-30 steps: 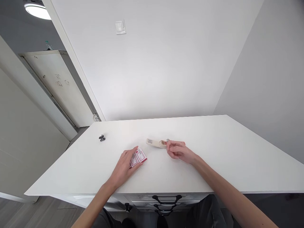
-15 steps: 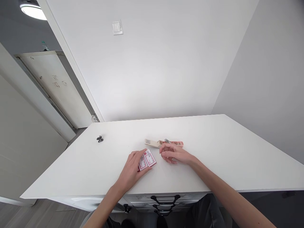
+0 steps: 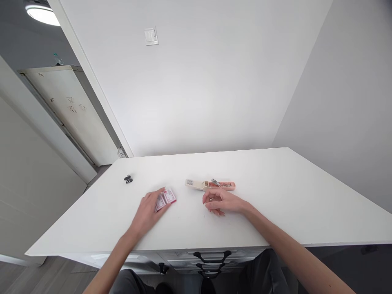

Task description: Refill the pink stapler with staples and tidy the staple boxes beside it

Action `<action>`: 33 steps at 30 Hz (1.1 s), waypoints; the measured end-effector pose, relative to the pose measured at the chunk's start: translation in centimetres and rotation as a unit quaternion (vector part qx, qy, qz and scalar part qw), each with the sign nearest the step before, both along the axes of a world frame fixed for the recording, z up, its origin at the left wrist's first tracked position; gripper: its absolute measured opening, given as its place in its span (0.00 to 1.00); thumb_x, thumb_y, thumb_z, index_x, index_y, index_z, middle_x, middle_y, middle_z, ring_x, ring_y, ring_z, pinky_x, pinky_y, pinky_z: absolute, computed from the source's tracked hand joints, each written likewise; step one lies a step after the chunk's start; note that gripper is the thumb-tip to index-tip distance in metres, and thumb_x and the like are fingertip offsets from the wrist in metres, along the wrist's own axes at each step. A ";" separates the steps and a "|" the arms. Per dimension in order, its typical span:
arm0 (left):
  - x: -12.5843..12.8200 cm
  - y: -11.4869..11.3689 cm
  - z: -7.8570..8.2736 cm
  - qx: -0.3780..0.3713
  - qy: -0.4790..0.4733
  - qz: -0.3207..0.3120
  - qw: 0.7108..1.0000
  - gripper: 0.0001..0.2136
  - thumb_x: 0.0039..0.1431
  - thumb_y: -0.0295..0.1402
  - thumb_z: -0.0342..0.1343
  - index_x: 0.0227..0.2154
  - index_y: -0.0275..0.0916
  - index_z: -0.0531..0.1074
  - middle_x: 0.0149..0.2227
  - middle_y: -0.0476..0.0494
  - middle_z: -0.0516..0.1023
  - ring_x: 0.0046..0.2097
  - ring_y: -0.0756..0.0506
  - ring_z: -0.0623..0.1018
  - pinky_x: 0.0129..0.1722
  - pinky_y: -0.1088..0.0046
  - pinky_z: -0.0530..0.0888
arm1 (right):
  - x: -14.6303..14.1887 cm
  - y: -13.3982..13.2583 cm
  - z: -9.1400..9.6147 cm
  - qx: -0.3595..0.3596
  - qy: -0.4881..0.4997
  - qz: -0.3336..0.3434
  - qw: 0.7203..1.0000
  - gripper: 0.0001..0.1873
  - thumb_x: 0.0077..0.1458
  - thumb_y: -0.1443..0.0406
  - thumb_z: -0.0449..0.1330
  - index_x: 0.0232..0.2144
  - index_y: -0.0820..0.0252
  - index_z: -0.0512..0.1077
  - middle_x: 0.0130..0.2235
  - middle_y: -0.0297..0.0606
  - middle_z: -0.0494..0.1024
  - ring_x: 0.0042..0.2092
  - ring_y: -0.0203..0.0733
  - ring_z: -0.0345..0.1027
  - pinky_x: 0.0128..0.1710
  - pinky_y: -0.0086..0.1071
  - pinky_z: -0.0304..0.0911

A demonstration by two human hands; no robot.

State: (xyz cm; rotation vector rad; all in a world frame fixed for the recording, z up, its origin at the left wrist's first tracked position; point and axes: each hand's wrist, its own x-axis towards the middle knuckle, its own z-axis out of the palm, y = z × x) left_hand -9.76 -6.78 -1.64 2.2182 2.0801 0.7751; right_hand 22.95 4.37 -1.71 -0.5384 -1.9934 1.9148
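My left hand (image 3: 148,210) grips a pair of small white boxes with red print (image 3: 169,196), fingers along the far side and thumb along the near side. They are on or just above the white tabletop, and the palm hides part of them. To the right, my right hand (image 3: 223,201) hovers over the table with loosely curled fingers that stand apart; I see nothing in it. Just behind it lies a long, narrow pink case (image 3: 228,186) with its cream lid (image 3: 195,184) swung out to the left. A small silver metal piece (image 3: 214,181) and other small bits lie in the case.
A small black clip-like object (image 3: 128,179) lies at the table's back left. The white tabletop (image 3: 269,183) meets a wall at the back. Drawers with black handles (image 3: 212,257) are below the front edge. A doorway and a white cabinet (image 3: 70,110) stand at left.
My left hand has moved left with the white-and-red boxes, away from the case. My right hand has shifted only slightly toward the left and remains near the case.
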 end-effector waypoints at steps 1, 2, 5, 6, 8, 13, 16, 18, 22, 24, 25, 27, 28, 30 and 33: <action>-1.2 0.0 0.0 0.003 0.006 0.028 1.000 0.28 0.64 0.53 0.53 0.61 0.43 0.67 0.59 0.37 0.75 0.59 0.33 0.73 0.58 0.52 0.69 | 0.0 0.0 0.0 -0.003 0.004 0.002 1.000 0.14 0.58 0.55 0.66 0.39 0.58 0.72 0.31 0.32 0.76 0.24 0.32 0.68 0.20 0.25 0.62; -2.3 0.0 0.0 0.007 0.011 0.051 0.999 0.29 0.63 0.54 0.53 0.60 0.42 0.66 0.60 0.36 0.74 0.60 0.32 0.72 0.59 0.51 0.68 | 0.0 0.0 -0.1 -0.006 0.008 0.004 1.000 0.14 0.58 0.55 0.66 0.39 0.58 0.72 0.32 0.32 0.76 0.25 0.32 0.68 0.20 0.26 0.62; -5.0 -0.6 0.2 0.011 0.026 0.099 0.995 0.33 0.61 0.56 0.53 0.62 0.39 0.64 0.61 0.33 0.71 0.62 0.31 0.70 0.60 0.49 0.67 | 0.1 0.0 -0.1 -0.010 0.014 0.012 1.000 0.13 0.58 0.56 0.66 0.40 0.58 0.72 0.33 0.34 0.76 0.27 0.33 0.69 0.22 0.26 0.63; -5.7 -0.9 0.3 0.004 0.031 0.110 0.993 0.34 0.60 0.57 0.53 0.62 0.38 0.63 0.61 0.32 0.71 0.61 0.31 0.70 0.60 0.48 0.67 | 0.1 0.0 0.0 -0.010 0.015 0.014 1.000 0.13 0.58 0.57 0.66 0.40 0.58 0.72 0.33 0.34 0.77 0.28 0.34 0.70 0.22 0.26 0.64; -6.7 -1.8 0.4 -0.009 0.037 0.126 0.991 0.37 0.58 0.58 0.53 0.63 0.38 0.63 0.61 0.32 0.71 0.61 0.30 0.70 0.60 0.48 0.66 | 0.1 0.0 0.0 -0.011 0.016 0.017 1.000 0.13 0.59 0.57 0.66 0.41 0.58 0.73 0.34 0.35 0.77 0.29 0.34 0.70 0.23 0.27 0.64; -7.9 -4.3 1.0 -0.011 0.005 0.167 0.986 0.38 0.57 0.60 0.54 0.63 0.39 0.63 0.59 0.35 0.74 0.62 0.30 0.69 0.60 0.48 0.68 | 0.2 0.1 0.3 -0.004 0.020 0.024 0.999 0.12 0.59 0.58 0.65 0.41 0.59 0.73 0.35 0.36 0.78 0.30 0.35 0.70 0.25 0.28 0.65; -7.4 -5.3 1.6 -0.001 -0.049 0.182 0.982 0.38 0.56 0.60 0.55 0.63 0.41 0.63 0.57 0.37 0.75 0.59 0.31 0.72 0.57 0.49 0.71 | 0.2 0.1 0.4 -0.012 0.031 0.026 0.999 0.12 0.60 0.58 0.65 0.41 0.59 0.73 0.35 0.37 0.78 0.30 0.35 0.70 0.25 0.28 0.65; -6.1 -5.4 2.0 0.035 -0.082 0.171 0.981 0.38 0.55 0.59 0.58 0.63 0.43 0.62 0.59 0.38 0.73 0.57 0.33 0.74 0.56 0.50 0.72 | 0.2 0.1 0.3 -0.022 0.041 0.022 0.999 0.12 0.60 0.58 0.65 0.41 0.59 0.73 0.35 0.37 0.77 0.30 0.35 0.70 0.25 0.28 0.65; -1.5 -4.3 2.2 0.099 -0.140 0.088 0.981 0.38 0.53 0.55 0.64 0.62 0.45 0.61 0.58 0.39 0.74 0.57 0.36 0.76 0.58 0.54 0.72 | 0.2 0.2 0.0 -0.053 0.050 0.012 0.997 0.12 0.59 0.58 0.66 0.41 0.59 0.73 0.35 0.36 0.76 0.29 0.35 0.70 0.23 0.27 0.65; 1.3 -3.2 1.9 0.103 -0.168 0.036 0.980 0.35 0.52 0.53 0.66 0.59 0.45 0.64 0.58 0.39 0.73 0.57 0.37 0.76 0.58 0.55 0.72 | 0.2 0.3 -0.2 -0.064 0.050 0.012 0.997 0.13 0.58 0.57 0.67 0.40 0.59 0.73 0.35 0.35 0.76 0.29 0.35 0.70 0.21 0.27 0.66; 2.7 -2.6 1.6 0.098 -0.175 0.016 0.980 0.35 0.52 0.52 0.67 0.59 0.45 0.63 0.56 0.39 0.74 0.56 0.37 0.76 0.58 0.55 0.72 | 0.2 0.4 -0.3 -0.068 0.051 0.015 0.996 0.14 0.58 0.57 0.68 0.41 0.59 0.73 0.36 0.36 0.76 0.29 0.35 0.71 0.20 0.27 0.67; 5.2 -1.5 0.9 0.084 -0.176 -0.012 0.981 0.37 0.50 0.50 0.69 0.60 0.46 0.62 0.52 0.41 0.75 0.55 0.37 0.76 0.57 0.55 0.73 | 0.2 0.5 -0.3 -0.075 0.052 0.028 0.995 0.18 0.57 0.56 0.68 0.45 0.58 0.72 0.41 0.39 0.77 0.30 0.36 0.73 0.20 0.27 0.69; 6.3 -0.9 0.6 0.080 -0.171 -0.028 0.982 0.37 0.50 0.50 0.69 0.60 0.47 0.61 0.52 0.41 0.75 0.55 0.37 0.76 0.56 0.56 0.73 | 0.2 0.5 -0.3 -0.077 0.050 0.038 0.995 0.21 0.58 0.55 0.68 0.48 0.58 0.71 0.45 0.42 0.78 0.31 0.37 0.74 0.20 0.28 0.70; 8.0 0.0 0.2 0.065 -0.157 -0.068 0.983 0.37 0.51 0.48 0.70 0.61 0.48 0.60 0.54 0.41 0.72 0.55 0.38 0.76 0.55 0.57 0.74 | 0.1 0.5 -0.2 -0.076 0.043 0.050 0.995 0.26 0.59 0.54 0.66 0.55 0.57 0.68 0.51 0.47 0.77 0.32 0.38 0.77 0.21 0.29 0.72; 9.4 1.1 -0.1 0.046 -0.145 -0.129 0.980 0.36 0.53 0.46 0.69 0.61 0.49 0.60 0.56 0.41 0.70 0.55 0.38 0.75 0.54 0.57 0.74 | -0.1 0.4 0.0 -0.055 0.026 0.047 0.997 0.30 0.60 0.52 0.65 0.59 0.58 0.66 0.50 0.49 0.79 0.34 0.42 0.80 0.23 0.30 0.73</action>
